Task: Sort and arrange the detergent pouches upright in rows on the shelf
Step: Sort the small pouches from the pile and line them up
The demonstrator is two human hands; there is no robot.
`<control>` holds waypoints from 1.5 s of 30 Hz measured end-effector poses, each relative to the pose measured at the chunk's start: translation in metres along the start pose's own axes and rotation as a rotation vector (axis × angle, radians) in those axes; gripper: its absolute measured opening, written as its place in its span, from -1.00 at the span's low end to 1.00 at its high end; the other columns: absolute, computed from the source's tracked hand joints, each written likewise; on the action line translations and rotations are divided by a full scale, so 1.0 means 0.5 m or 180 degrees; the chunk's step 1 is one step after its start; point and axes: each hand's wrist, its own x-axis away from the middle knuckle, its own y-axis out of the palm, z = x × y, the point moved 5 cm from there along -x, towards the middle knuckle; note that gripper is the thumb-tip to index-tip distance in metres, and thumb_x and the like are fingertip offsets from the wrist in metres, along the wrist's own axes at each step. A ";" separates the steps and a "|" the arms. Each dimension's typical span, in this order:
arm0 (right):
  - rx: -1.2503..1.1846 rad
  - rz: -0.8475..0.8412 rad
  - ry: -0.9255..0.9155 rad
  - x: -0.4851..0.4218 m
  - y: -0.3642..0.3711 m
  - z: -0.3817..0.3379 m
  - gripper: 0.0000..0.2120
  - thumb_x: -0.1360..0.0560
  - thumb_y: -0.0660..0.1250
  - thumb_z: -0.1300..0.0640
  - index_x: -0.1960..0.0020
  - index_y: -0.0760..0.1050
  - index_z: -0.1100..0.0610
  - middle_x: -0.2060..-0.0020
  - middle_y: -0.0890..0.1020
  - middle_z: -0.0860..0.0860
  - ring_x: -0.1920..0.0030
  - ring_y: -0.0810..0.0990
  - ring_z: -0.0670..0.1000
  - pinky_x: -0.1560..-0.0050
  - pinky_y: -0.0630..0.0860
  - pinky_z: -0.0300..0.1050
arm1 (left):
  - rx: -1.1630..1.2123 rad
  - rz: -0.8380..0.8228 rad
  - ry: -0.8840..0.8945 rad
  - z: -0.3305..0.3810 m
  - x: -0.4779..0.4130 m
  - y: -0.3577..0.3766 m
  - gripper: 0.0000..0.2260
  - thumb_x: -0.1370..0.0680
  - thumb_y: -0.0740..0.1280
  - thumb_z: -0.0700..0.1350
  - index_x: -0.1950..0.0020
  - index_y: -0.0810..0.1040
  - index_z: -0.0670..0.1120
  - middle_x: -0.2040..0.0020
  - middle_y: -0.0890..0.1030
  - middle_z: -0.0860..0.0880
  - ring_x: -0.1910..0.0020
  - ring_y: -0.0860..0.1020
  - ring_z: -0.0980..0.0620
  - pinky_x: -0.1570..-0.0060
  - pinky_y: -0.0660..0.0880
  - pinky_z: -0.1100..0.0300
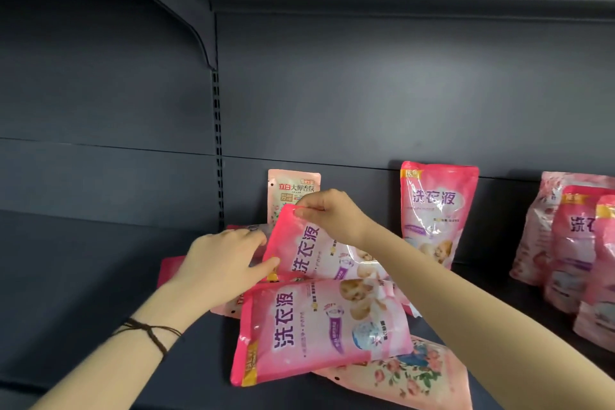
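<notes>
left hand point(219, 263): centre-left of frame. Grip closed on the lower left edge of the tilted pouch, thumb on its front face, fingers going behind it.
right hand point(332, 213): just above centre. Grip closed, fingertips pinching the top corner of the same pouch.
tilted pouch point(309, 250): pink with purple lettering. I see it raised at an angle off the pile at centre frame, top corner up, lower end down among the other pouches, held by both hands.
front pouch point(319, 326): same pink kind, lying flat at lower centre, just below the tilted pouch and overlapping the floral pouch.
floral pouch point(409, 373): pale pink with roses, flat on the shelf at bottom centre-right, partly under the front pouch.
buried pouches point(169, 270): pink edges poke out under the left hand and the pile. I cannot tell how many.
pale pouch point(293, 190): small, upright against the back panel, behind the right hand, lower half covered.
standing pouch point(436, 210): pink, upright against the back panel, right of centre, apart from the pile.
right row point(572, 243): upright pouches at the right edge, touching one another, a pale one behind and pink ones in front, cut by the frame.
shelf point(100, 276): dark grey metal, carries every pouch.
back panel point(366, 93): dark grey, fills the upper frame.
bracket point(186, 10): upper left, slopes down to a slotted upright.
wrist cords point(149, 333): dark, around the left wrist, lower left.
</notes>
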 end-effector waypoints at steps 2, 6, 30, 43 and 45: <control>-0.0331 0.0276 0.0076 0.004 -0.022 0.006 -0.77 -0.57 0.31 0.19 0.22 0.58 0.25 0.40 0.52 -0.12 0.43 0.42 -0.26 0.28 0.32 -0.44 | 0.0411 0.0002 -0.0261 -0.011 -0.008 0.014 -0.53 -0.50 0.06 0.39 -0.23 0.44 0.14 -0.11 0.54 0.22 -0.09 0.53 0.15 0.16 0.46 0.19; -0.1440 0.0653 0.0252 0.023 -0.076 0.018 -0.80 -0.59 0.27 0.20 0.15 0.61 0.18 0.27 0.62 0.04 0.27 0.53 -0.04 0.14 0.43 -0.17 | 0.2362 -0.0013 -0.0817 -0.013 -0.026 0.042 -0.64 -0.48 0.20 0.34 -0.04 0.54 0.12 0.03 0.61 0.20 0.03 0.58 0.17 0.13 0.49 0.19; -0.3211 0.2640 0.0292 0.236 -0.381 0.233 -0.78 -0.60 0.25 0.17 0.20 0.56 0.09 0.33 0.62 -0.03 0.31 0.58 -0.06 0.21 0.59 -0.16 | 0.5494 0.0224 -0.0564 0.408 -0.317 -0.006 -0.85 -0.62 0.24 -0.15 0.00 0.61 -0.10 0.10 0.66 -0.09 0.21 0.64 0.09 0.18 0.63 0.16; -0.2326 0.2183 0.1234 0.304 -0.304 0.354 -0.81 -0.53 0.37 0.09 -0.12 0.48 0.05 0.06 0.67 -0.06 0.06 0.67 -0.09 0.13 0.58 -0.21 | 0.4591 -0.0209 -0.0240 0.459 -0.311 0.113 -0.71 -0.54 0.35 0.05 -0.22 0.53 0.00 -0.03 0.66 0.06 -0.07 0.61 0.06 -0.14 0.55 0.03; -0.2274 0.1875 0.1627 0.316 -0.278 0.368 -0.66 -0.47 0.45 0.13 -0.18 0.42 0.03 -0.01 0.65 -0.02 0.02 0.67 -0.05 0.11 0.61 -0.15 | 0.4436 -0.0661 0.0062 0.464 -0.300 0.140 -0.46 -0.47 0.46 -0.03 -0.38 0.30 0.13 -0.18 0.61 0.05 -0.15 0.59 0.10 -0.14 0.55 0.10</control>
